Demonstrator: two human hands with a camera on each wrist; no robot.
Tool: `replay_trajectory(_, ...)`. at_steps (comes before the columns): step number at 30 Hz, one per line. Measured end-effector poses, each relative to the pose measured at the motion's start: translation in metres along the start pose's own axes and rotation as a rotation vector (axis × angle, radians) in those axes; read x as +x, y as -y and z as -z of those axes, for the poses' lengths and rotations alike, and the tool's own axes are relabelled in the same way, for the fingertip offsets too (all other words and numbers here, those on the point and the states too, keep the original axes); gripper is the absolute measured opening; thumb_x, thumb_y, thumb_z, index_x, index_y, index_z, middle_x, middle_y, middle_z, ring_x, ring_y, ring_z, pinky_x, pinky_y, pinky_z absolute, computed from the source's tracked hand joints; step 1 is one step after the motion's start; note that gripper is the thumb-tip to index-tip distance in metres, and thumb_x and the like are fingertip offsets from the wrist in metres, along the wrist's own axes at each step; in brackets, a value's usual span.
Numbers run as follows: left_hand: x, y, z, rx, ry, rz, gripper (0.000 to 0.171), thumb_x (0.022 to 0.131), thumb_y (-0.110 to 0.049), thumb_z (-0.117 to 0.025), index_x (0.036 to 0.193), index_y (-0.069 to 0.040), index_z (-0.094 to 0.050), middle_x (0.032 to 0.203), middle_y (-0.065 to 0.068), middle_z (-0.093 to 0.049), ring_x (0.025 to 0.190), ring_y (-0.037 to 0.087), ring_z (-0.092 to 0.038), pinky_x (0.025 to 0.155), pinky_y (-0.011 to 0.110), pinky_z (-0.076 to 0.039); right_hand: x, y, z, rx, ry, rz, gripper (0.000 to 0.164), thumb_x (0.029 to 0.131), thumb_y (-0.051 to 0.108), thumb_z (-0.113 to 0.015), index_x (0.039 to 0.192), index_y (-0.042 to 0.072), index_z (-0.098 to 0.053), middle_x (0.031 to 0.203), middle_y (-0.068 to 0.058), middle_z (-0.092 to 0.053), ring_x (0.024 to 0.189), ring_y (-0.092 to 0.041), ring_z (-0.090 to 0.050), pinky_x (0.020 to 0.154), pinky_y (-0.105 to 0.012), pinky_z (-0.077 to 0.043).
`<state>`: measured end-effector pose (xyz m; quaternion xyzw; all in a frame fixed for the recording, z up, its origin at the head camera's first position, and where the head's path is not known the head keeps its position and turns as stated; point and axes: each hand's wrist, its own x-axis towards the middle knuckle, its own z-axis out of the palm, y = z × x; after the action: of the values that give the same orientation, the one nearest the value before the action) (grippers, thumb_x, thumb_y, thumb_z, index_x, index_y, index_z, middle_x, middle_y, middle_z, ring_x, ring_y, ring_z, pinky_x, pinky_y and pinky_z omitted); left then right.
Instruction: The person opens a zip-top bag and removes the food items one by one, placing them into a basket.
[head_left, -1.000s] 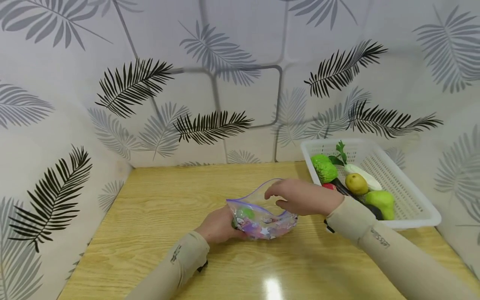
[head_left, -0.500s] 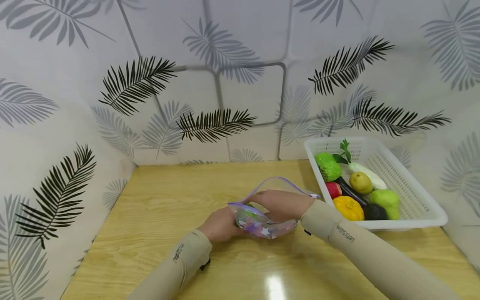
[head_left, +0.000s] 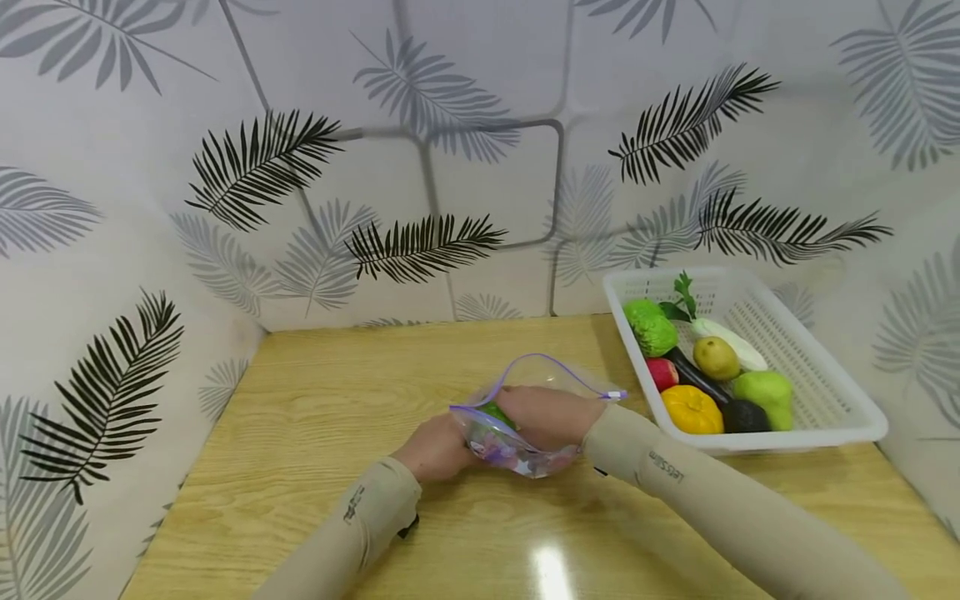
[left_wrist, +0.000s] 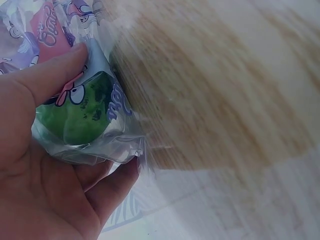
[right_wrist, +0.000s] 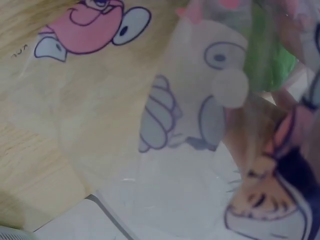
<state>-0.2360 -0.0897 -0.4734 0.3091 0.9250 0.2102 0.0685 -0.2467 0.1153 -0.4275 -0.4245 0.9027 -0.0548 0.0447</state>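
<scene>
A clear zip bag (head_left: 517, 454) with cartoon prints and a purple zip edge stands open at mid-table. My left hand (head_left: 438, 450) grips the bag's left side. In the left wrist view, that hand's thumb and fingers (left_wrist: 65, 62) curl round the printed plastic, with a rounded, glossy green vegetable (left_wrist: 77, 117) behind it. Through the bag's mouth reaches my right hand (head_left: 551, 417), its fingertips hidden inside. Seen through the film in the right wrist view, fingers lie around a green vegetable (right_wrist: 272, 55); its exact kind is unclear.
On the right stands a white plastic basket (head_left: 828, 375). Inside it are a yellow pumpkin (head_left: 692, 410), a green pear (head_left: 767, 396), an eggplant (head_left: 693, 373) and several other vegetables and fruits. A leaf-patterned cloth (head_left: 495, 192) backs the wooden table (head_left: 322, 375).
My right hand has moved left and down from above the bag's mouth into the bag, reaching the green vegetable. The left hand keeps its grip on the bag's side.
</scene>
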Motion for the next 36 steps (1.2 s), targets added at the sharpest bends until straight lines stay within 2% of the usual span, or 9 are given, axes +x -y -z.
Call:
replay_trajectory(6,0.0,0.0,0.0,-0.013,0.004,0.013,0.054,0.081,-0.041,-0.073,0.125,-0.012,-0.061,0.119,0.009,-0.064,0.106,0.023,-0.055,0.092,0.044,-0.048,-0.001,-0.001,0.002,-0.064,-0.055,0.035,0.034,0.084,0.005,-0.062,0.117,0.005,-0.053,0.102,-0.007,-0.063,0.091,-0.019,-0.059,0.081,-0.034,-0.054)
replay_trajectory(11,-0.001,0.0,0.001,-0.063,0.0,0.02,0.066,0.078,-0.043,-0.076,0.133,-0.013,-0.054,0.122,0.007,-0.062,0.108,0.022,-0.054,0.092,0.044,-0.047,-0.012,0.0,0.016,-0.1,-0.079,0.058,0.047,0.081,0.015,-0.069,0.125,0.005,-0.052,0.108,-0.008,-0.062,0.094,-0.018,-0.058,0.08,-0.034,-0.054)
replay_trajectory(15,-0.001,0.001,0.0,-0.076,-0.007,0.018,0.073,0.076,-0.043,-0.077,0.137,-0.014,-0.05,0.123,0.006,-0.062,0.106,0.02,-0.054,0.09,0.044,-0.048,-0.027,-0.001,0.031,-0.079,-0.111,0.055,0.054,0.079,0.022,-0.073,0.127,0.007,-0.053,0.111,-0.006,-0.061,0.098,-0.017,-0.054,0.084,-0.035,-0.052)
replay_trajectory(20,0.001,0.003,-0.002,-0.083,-0.027,-0.004,0.087,0.075,-0.051,-0.075,0.146,-0.016,-0.039,0.138,0.003,-0.051,0.115,0.02,-0.049,0.095,0.044,-0.045,-0.05,-0.001,0.059,-0.001,-0.102,0.0,0.061,0.08,0.029,-0.076,0.131,0.012,-0.049,0.122,-0.003,-0.054,0.104,-0.012,-0.049,0.087,-0.034,-0.05)
replay_trajectory(23,0.002,0.003,-0.003,-0.079,-0.026,-0.002,0.077,0.075,-0.052,-0.075,0.14,-0.019,-0.049,0.145,0.001,-0.043,0.119,0.022,-0.045,0.097,0.045,-0.043,-0.067,-0.001,0.077,0.041,-0.104,-0.047,0.062,0.082,0.032,-0.075,0.135,0.015,-0.047,0.126,-0.001,-0.051,0.102,-0.008,-0.049,0.085,-0.032,-0.051)
replay_trajectory(26,0.002,0.002,-0.002,-0.081,-0.018,-0.005,0.069,0.074,-0.052,-0.075,0.135,-0.026,-0.055,0.149,-0.001,-0.037,0.122,0.021,-0.042,0.099,0.044,-0.042,-0.085,-0.005,0.098,0.069,-0.153,-0.069,0.061,0.083,0.031,-0.074,0.134,0.015,-0.047,0.125,0.0,-0.052,0.102,-0.008,-0.05,0.083,-0.034,-0.052)
replay_trajectory(30,0.003,-0.001,0.001,-0.106,-0.021,-0.018,0.063,0.07,-0.06,-0.073,0.127,-0.037,-0.059,0.147,-0.004,-0.039,0.118,0.016,-0.046,0.097,0.043,-0.043,-0.108,-0.025,0.124,0.11,-0.232,-0.127,0.06,0.083,0.029,-0.075,0.133,0.015,-0.046,0.121,0.0,-0.054,0.099,-0.011,-0.051,0.08,-0.037,-0.053)
replay_trajectory(32,0.003,-0.001,0.002,-0.11,-0.026,-0.024,0.062,0.068,-0.064,-0.073,0.124,-0.042,-0.06,0.147,-0.004,-0.039,0.117,0.016,-0.046,0.097,0.043,-0.043,-0.118,-0.043,0.133,0.115,-0.261,-0.191,0.061,0.083,0.029,-0.075,0.134,0.015,-0.045,0.12,-0.001,-0.054,0.097,-0.013,-0.052,0.08,-0.04,-0.053)
replay_trajectory(36,0.002,0.0,0.002,-0.109,-0.026,-0.026,0.069,0.069,-0.065,-0.071,0.131,-0.04,-0.055,0.15,-0.003,-0.035,0.122,0.018,-0.042,0.099,0.045,-0.041,-0.134,-0.086,0.138,0.097,-0.284,-0.333,0.065,0.084,0.033,-0.073,0.137,0.011,-0.043,0.123,-0.01,-0.055,0.097,-0.02,-0.053,0.081,-0.048,-0.051)
